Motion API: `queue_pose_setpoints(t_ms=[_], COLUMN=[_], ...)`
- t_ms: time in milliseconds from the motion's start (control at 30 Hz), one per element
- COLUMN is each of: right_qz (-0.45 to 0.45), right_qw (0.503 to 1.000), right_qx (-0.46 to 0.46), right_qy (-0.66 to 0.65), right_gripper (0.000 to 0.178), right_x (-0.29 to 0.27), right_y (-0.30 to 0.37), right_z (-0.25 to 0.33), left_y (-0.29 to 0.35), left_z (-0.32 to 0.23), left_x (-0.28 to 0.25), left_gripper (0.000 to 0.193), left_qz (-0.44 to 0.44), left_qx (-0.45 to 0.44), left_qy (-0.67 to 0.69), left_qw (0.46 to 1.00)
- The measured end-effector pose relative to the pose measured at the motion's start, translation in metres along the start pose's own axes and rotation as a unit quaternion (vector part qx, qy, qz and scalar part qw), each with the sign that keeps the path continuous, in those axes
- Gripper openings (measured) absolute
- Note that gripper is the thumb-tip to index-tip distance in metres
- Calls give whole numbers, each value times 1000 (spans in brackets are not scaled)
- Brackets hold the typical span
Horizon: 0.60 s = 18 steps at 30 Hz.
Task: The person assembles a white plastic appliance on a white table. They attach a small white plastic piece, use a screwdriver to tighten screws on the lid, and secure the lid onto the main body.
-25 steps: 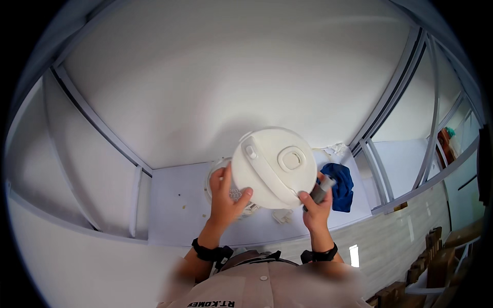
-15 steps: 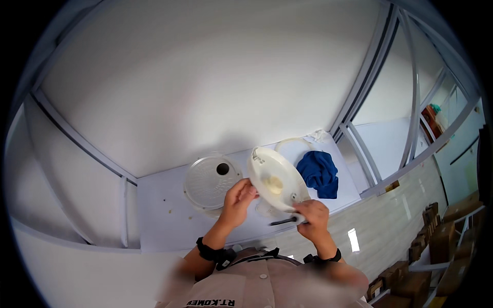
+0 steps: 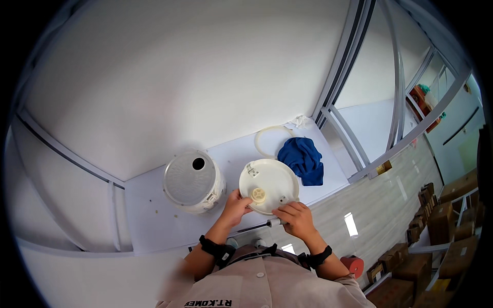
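A round white plastic cover [image 3: 277, 179] lies tilted toward me over the table's front part, its inner side showing. A cream round knob-like piece [image 3: 258, 195] sits on it near its lower left. My left hand [image 3: 235, 208] is closed on the cover's lower left rim, thumb beside that piece. At the lower right rim, my right hand [image 3: 298, 218] lays its fingers on the cover. It also grips a screwdriver [image 3: 275, 222] with a pale handle and dark shaft pointing left. Left of the cover stands a white appliance body [image 3: 218, 187] with a silver top and a dark round hole.
A blue cloth [image 3: 301, 160] lies right of the cover, beside a pale ring [image 3: 258, 139]. Small bits lie on the white table [image 3: 146, 226] at left. A wall rises behind. Metal frame posts [image 3: 341, 66] and cardboard boxes [image 3: 439, 210] are at right.
The white cover has come down from a steep tilt and lies flatter, turned more toward me. Both hands moved with it. My view has shifted, showing more of the appliance's side.
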State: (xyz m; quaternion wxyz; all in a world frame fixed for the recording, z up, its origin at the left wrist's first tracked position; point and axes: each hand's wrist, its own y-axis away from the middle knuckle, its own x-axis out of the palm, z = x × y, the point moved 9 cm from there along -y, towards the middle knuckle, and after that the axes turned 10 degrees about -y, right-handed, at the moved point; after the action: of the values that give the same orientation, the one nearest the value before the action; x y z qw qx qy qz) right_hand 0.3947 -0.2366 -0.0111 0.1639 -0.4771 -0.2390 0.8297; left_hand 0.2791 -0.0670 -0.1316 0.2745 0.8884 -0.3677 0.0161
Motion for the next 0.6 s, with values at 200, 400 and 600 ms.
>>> queue_pose_setpoints(t_ms=[200, 400, 600], right_qz=[-116, -170, -93], right_qw=[987, 920, 917], right_qx=[87, 331, 373], right_qy=[-69, -122, -108], right_gripper=[41, 34, 49], right_x=[-11, 30, 56], right_y=[30, 91, 80], right_z=[-38, -114, -114], left_y=[-10, 14, 38], left_z=[20, 20, 39], left_x=[-23, -34, -53], left_gripper=[48, 51, 56], left_qz=[-76, -95, -76], left_qx=[19, 29, 46], left_qy=[6, -13, -78], left_qw=[997, 995, 993])
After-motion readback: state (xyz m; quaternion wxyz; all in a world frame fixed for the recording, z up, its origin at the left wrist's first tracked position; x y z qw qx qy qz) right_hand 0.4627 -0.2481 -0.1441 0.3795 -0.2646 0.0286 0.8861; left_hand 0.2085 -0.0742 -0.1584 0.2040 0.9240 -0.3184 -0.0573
